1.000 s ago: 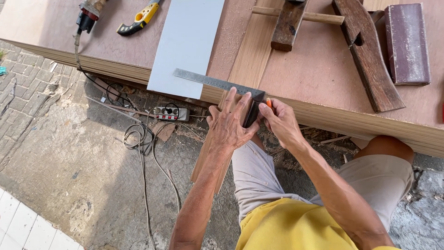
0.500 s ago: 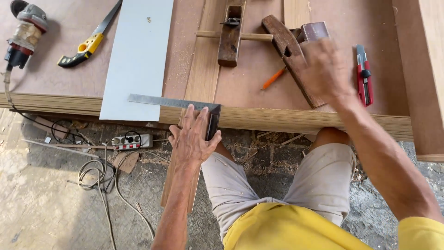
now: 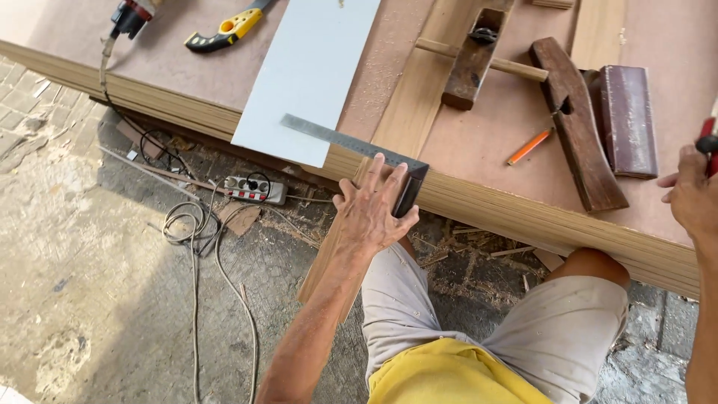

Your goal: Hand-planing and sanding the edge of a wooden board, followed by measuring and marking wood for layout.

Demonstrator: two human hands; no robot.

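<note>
- Head view, left hand (image 3: 372, 213): palm lies flat over the dark stock of a try square (image 3: 359, 150), fingers (image 3: 374, 170) spread and pressed down rather than curled around it. Stock sits against the front edge of the tabletop (image 3: 479, 202); steel blade runs up and left across a long wooden strip (image 3: 419, 97) and onto a pale grey panel (image 3: 310, 75). Judgement: flat pressure keeps the stock registered to the edge so the blade stays square across the strip.
- Wooden strip hangs past the tabletop edge and slopes toward the floor beside the person's knee, so only the hand and square pin its upper part.
- Right hand (image 3: 692, 198): at the frame's right border, closed on a red-handled tool (image 3: 707, 142); most of the tool is cut off, kind not readable.
- Orange pencil (image 3: 529, 147) lies loose near a long wooden plane (image 3: 580, 123), well apart from the square.
- Second plane (image 3: 471, 56) rests across the strip farther back.
- Yellow-handled saw (image 3: 224, 30) lies at top left.
- Power strip (image 3: 254, 188) with tangled cords lies on the floor below.
</note>
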